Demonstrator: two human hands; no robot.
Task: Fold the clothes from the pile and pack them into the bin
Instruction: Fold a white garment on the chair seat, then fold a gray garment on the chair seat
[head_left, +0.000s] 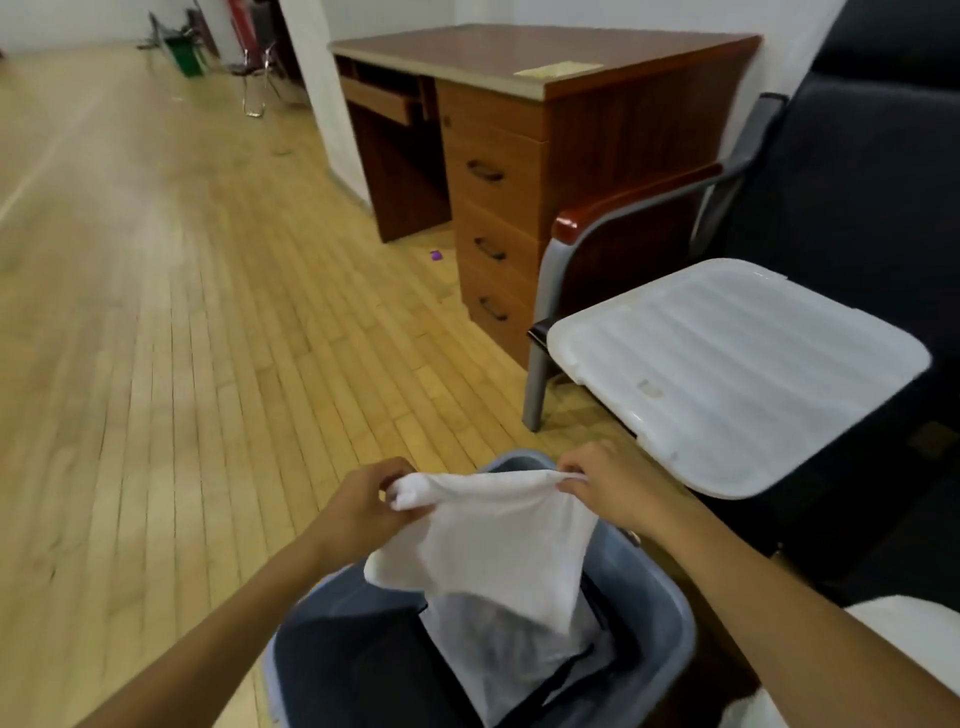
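Two pinch grips: left hand (363, 506) and right hand (605, 480) each hold a top corner of the white garment (498, 540), which hangs between them, its tail in the bin (670, 623) directly below. Keep the top edge taut and level, fold it, then lower it in flat.

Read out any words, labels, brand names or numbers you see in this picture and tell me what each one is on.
No text can be read anywhere in this view.
Yellowish paper on the desk: any print is too blurred to read.
Small mark on the white lid: a smudge or sticker, not legible.
White garment held by both hands, and the blue bin: no print or label visible.
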